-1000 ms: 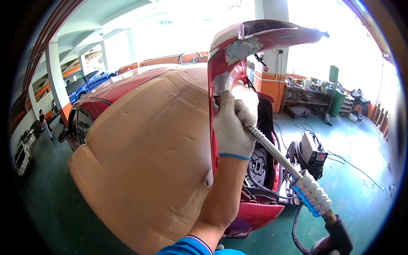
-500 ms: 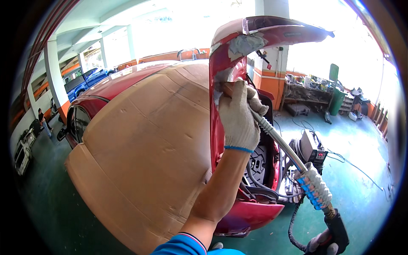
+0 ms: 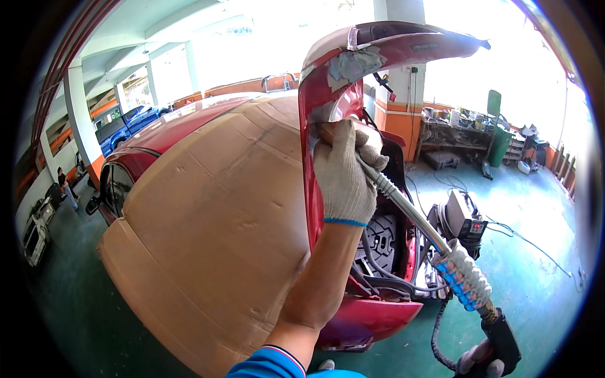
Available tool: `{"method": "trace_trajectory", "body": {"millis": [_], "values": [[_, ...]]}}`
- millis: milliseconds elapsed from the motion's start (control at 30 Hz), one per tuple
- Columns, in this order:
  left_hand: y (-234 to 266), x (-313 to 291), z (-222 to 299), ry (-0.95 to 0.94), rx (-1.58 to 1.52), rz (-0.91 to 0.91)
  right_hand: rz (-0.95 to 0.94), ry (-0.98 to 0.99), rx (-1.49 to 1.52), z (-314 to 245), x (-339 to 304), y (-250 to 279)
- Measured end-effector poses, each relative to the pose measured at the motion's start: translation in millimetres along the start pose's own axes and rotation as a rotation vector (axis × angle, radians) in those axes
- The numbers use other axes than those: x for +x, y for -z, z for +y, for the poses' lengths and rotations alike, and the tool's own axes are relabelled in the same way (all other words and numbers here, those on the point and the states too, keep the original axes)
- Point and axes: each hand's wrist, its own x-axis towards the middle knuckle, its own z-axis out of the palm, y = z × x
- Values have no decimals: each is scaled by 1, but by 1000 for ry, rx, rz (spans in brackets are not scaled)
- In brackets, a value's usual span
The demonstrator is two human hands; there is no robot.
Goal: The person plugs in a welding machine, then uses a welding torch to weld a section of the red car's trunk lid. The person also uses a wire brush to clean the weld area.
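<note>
My left hand, in a white knit glove with a blue cuff, is closed around the front end of a dent puller. It presses close against the inner side of a raised red car panel, which has grey and pale patches of bare or filled surface. The puller's steel rod, partly ribbed, slants down to the right to a slide weight with a ridged surface. At the lower right my right hand, also gloved, is wrapped round the puller's black pistol grip. The tool's tip is hidden behind my left hand.
A brown cover lies over much of the red car. A machine with cables stands on the green floor to the right. Behind it are a cluttered bench and a green bin. A person stands far left.
The raised panel and my left hand with the rod's front end sit slightly farther left in view. My right hand keeps its hold on the grip, almost in the same place.
</note>
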Motion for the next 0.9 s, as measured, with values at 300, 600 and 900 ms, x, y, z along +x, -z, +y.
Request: {"method": "trace_trajectory", "body": {"millis": [300,600,900], "values": [[-8,0,-9,-51,58,168,3,50,74,-16,-3,-25],[2,-42,-22,27,-213,-17,14,-84,186,-21,-10,-25],[-39,-147,-58,562,-442,-145,63,-45,70,-14,-14,-20]]}}
